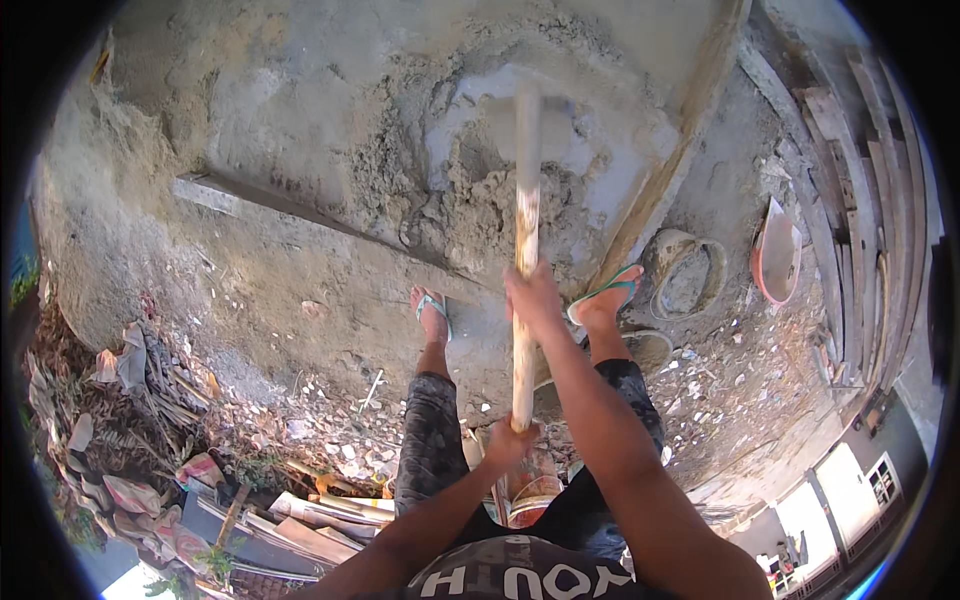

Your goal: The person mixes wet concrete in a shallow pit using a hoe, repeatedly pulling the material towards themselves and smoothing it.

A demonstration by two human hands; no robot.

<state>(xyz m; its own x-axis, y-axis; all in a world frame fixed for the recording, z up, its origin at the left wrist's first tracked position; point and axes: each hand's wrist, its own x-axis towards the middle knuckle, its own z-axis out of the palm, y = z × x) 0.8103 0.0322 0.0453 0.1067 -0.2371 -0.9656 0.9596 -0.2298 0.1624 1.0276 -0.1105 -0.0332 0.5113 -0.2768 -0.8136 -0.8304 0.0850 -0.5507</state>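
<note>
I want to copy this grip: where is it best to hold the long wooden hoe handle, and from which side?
Probably as shown: two spread hands on the bare wooden handle. The right hand wraps it near mid-length; the left hand closes on the near end. Come from the near side, because the blade end lies buried in the mortar pile.

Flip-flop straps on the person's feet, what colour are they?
Teal-green straps, best seen in the head view.

A long pale wooden-handled hoe (pixel 524 250) stands steeply, its grey blade sunk in the wet mortar pile (pixel 470 200).
</note>
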